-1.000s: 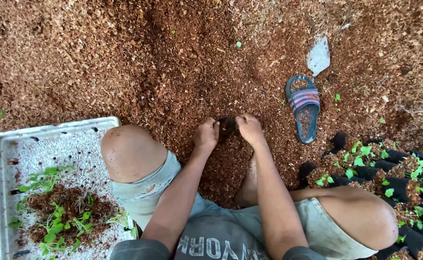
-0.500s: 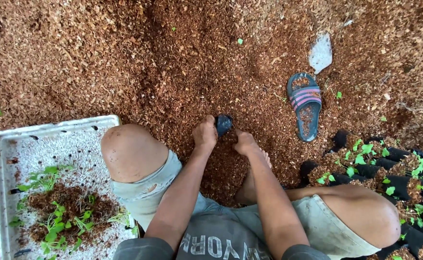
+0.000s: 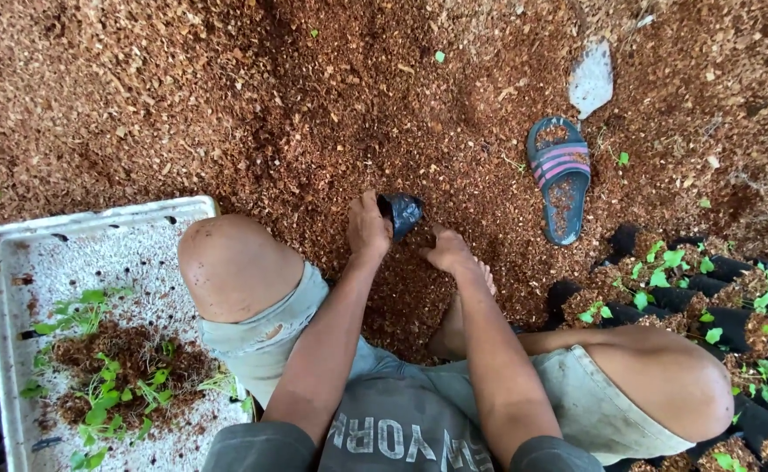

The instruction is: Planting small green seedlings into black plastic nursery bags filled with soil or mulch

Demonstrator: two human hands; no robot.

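Observation:
I squat over a bed of brown coco husk (image 3: 314,114). My left hand (image 3: 367,228) grips a small black plastic nursery bag (image 3: 402,212) just above the husk. My right hand (image 3: 449,250) rests on the husk right beside the bag, fingers curled into the loose material; I cannot tell whether it holds any. My bare foot shows under my right forearm.
A white perforated tray (image 3: 17,253) at the left holds green seedlings (image 3: 104,393) in a clump of husk. Filled black bags with seedlings (image 3: 690,297) stand in rows at the right. A blue and pink sandal (image 3: 561,177) and a pale scrap (image 3: 592,79) lie farther off.
Both hands were on the bag a second ago. My right hand has let go and dropped to the husk, while my left hand lifted the bag slightly.

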